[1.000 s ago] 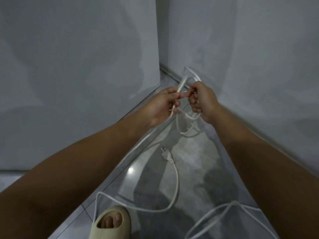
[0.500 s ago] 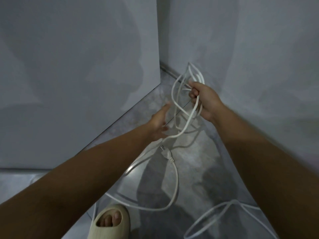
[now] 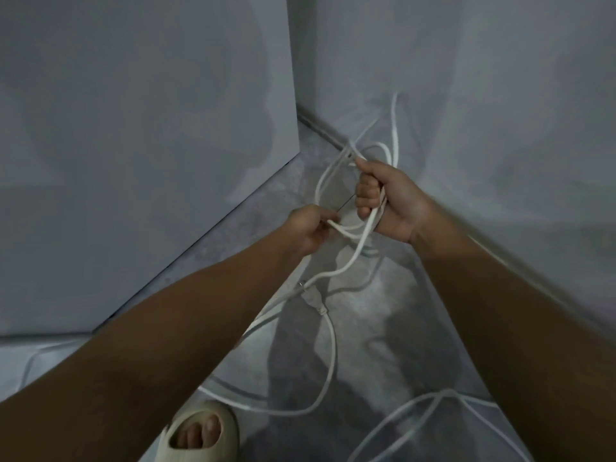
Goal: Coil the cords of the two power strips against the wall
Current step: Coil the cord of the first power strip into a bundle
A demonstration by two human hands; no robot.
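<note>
My right hand [image 3: 390,201] is closed around several loops of a white power cord [image 3: 325,176], held up near the wall corner. My left hand [image 3: 308,228] pinches a strand of the same cord just left of and below the right hand. From the hands the cord hangs down to the floor, where a white plug [image 3: 315,296] lies. A long slack loop [image 3: 330,361] runs on from the plug across the floor. Neither power strip is in view.
Grey walls close in on the left [image 3: 133,161] and right [image 3: 500,111], meeting at a narrow corner ahead. More white cord [image 3: 430,401] loops on the floor at lower right. My foot in a beige slipper [image 3: 200,431] stands at the bottom edge.
My left hand was open and reaching half a second ago; it has now closed on a strand of cord. The right hand dropped a little and kept hold of the coil.
</note>
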